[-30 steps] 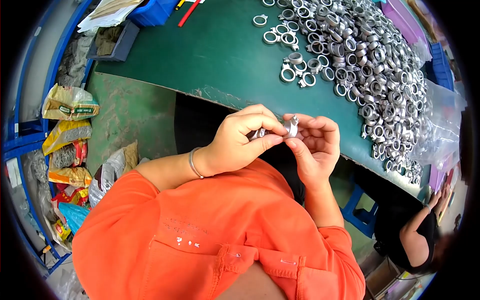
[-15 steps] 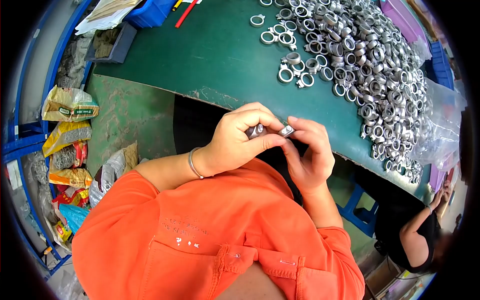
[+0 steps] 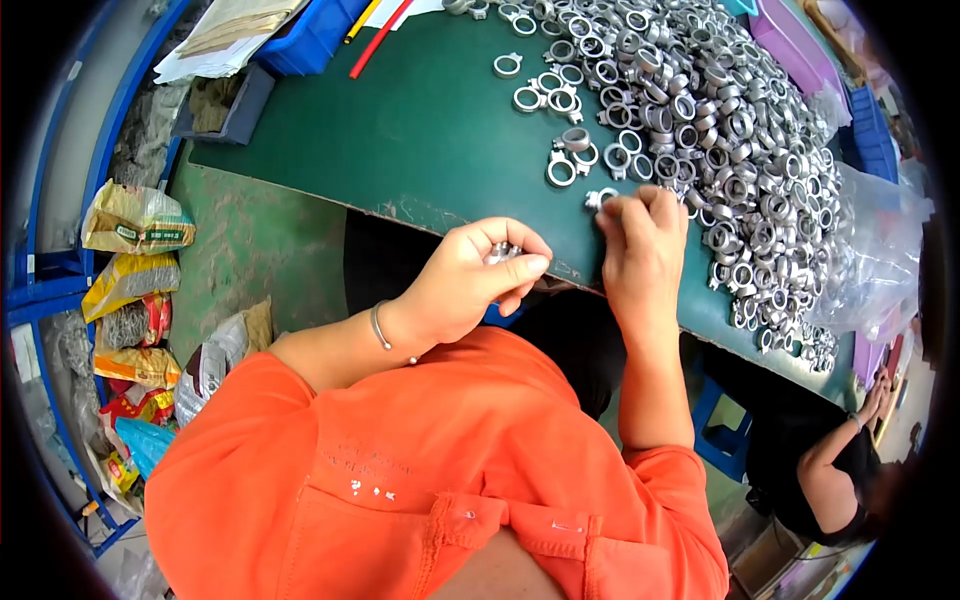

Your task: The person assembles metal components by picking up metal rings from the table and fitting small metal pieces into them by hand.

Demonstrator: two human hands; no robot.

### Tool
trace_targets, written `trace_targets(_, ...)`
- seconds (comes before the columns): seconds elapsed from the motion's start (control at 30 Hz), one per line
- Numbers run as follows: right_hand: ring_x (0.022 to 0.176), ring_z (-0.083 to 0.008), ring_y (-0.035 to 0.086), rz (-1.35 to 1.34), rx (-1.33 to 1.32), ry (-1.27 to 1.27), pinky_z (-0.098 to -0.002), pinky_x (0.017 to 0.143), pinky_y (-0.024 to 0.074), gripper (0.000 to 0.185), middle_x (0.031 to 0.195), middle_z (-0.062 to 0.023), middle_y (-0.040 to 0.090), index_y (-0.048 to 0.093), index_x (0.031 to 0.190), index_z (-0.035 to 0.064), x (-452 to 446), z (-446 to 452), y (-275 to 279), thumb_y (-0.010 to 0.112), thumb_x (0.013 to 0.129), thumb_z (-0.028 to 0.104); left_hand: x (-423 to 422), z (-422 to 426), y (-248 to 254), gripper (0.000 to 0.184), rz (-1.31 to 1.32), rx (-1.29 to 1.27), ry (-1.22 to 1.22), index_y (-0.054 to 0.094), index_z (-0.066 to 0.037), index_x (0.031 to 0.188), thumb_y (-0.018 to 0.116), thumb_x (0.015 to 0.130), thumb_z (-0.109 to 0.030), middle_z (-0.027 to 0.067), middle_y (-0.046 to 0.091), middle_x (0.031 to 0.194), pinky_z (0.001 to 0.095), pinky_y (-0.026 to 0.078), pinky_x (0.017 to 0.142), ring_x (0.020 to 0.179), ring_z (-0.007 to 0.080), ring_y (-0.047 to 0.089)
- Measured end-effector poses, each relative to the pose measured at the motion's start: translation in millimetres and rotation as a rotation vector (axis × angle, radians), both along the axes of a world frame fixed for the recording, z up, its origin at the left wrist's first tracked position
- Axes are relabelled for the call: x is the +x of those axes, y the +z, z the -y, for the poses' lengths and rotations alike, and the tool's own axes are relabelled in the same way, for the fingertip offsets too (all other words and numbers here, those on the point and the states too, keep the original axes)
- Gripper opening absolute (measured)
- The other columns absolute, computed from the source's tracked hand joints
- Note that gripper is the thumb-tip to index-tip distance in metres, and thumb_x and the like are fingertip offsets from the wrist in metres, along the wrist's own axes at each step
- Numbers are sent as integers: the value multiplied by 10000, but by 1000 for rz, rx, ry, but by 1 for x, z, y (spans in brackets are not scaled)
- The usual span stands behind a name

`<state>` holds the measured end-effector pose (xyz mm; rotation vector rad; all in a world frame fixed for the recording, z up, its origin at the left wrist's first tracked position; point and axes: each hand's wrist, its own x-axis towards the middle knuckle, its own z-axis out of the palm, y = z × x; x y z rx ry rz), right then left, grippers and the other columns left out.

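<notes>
Metal ring parts, each with a small lug, form a large pile on the green table, with several looser ones to its left. My left hand is closed around a metal ring part in front of the table edge; the fingers hide most of it. Over the table, at the pile's near left side, my right hand has its fingers bent down and pressed together beside a ring part. Whether that ring is gripped is hidden by the fingertips.
A blue bin, a grey bin and red and yellow pens are at the upper left. Bags fill the left side. Clear plastic lies right of the pile. A co-worker sits at the lower right.
My right hand has moved away from my left hand, up and right to the ring parts on the table. The ring part earlier between both hands' fingertips is no longer seen there.
</notes>
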<state>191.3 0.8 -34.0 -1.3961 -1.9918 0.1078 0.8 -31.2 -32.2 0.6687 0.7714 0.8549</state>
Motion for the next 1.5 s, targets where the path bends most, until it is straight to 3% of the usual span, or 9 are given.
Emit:
trace_targets(0.13, 824, -247, 579, -792, -479, 194, -300, 710, 479, 124, 962, -139, 593, 571, 829, 5, -8, 33, -4, 655, 749, -39, 2, -2, 6, 93, -69, 42, 18, 574, -7, 938, 598, 859, -50, 23, 542, 717, 186, 393, 478, 576, 58, 475)
trace_targets(0.27, 831, -170, 586, -550, -163, 326, -257, 703, 495, 252, 970, -146, 592, 557, 908, -4, -18, 46, -4, 674, 710, -105, 2, 0, 7, 112, -257, 363, 0, 602, 1, 939, 629, 837, -39, 24, 573, 810, 175, 411, 531, 629, 55, 503)
trace_targets(0.4, 870, -160, 582, -1184, -527, 222, -251, 738, 505, 339, 997, -117, 555, 536, 1047, -47, -18, 54, -2, 670, 740, -97, -1, -3, -4, 111, -419, 772, 103, 622, -2, 945, 627, 838, -35, 39, 586, 897, 171, 410, 598, 720, 45, 508)
trace_targets(0.73, 646, -201, 532, -484, -94, 350, -265, 561, 437, 198, 759, -89, 546, 606, 830, 13, -15, 46, 0, 697, 678, -75, -5, 0, 4, 106, -87, 91, -102, 598, -8, 932, 631, 844, -57, 1, 568, 772, 169, 360, 517, 601, 29, 440)
trace_targets(0.83, 694, -177, 542, -607, -169, 342, -255, 597, 451, 174, 792, -89, 548, 575, 859, 1, -15, 47, -8, 652, 729, -86, 0, 1, 3, 101, -371, 616, 44, 621, 2, 843, 681, 763, 10, 47, 585, 825, 218, 425, 638, 728, 88, 513)
trace_targets(1.0, 768, -102, 548, -1208, -592, 243, -223, 683, 469, 153, 898, -66, 574, 530, 1057, -29, -19, 53, 0, 458, 929, 19, -1, 3, 4, 121, -415, 751, 34, 622, 0, 827, 692, 732, 28, 58, 586, 815, 233, 425, 624, 710, 108, 523)
trace_targets(1.17, 836, -127, 578, -1113, -586, 320, -240, 706, 497, 189, 986, -100, 590, 584, 1047, -31, -16, 53, 0, 572, 860, -9, 2, 4, -1, 180, -412, 885, 14, 600, -4, 911, 659, 750, 48, 53, 585, 825, 225, 424, 588, 694, 108, 525)
trace_targets(1.33, 927, -263, 616, -637, -204, 663, -309, 755, 514, 188, 1039, -160, 610, 642, 883, -18, -17, 32, 15, 689, 707, -67, -2, -7, 10, 141, 245, -332, 16, 530, -12, 1008, 475, 908, -95, 84, 556, 892, 233, 477, 467, 710, 119, 576)
trace_targets(1.5, 789, -289, 556, -114, 89, 87, -371, 683, 459, 155, 848, -116, 583, 631, 874, 9, -9, -15, 11, 678, 731, 44, -2, -6, 3, 118, 238, -274, -100, 537, -73, 901, 491, 936, -176, 47, 587, 802, 199, 383, 420, 656, 126, 597)
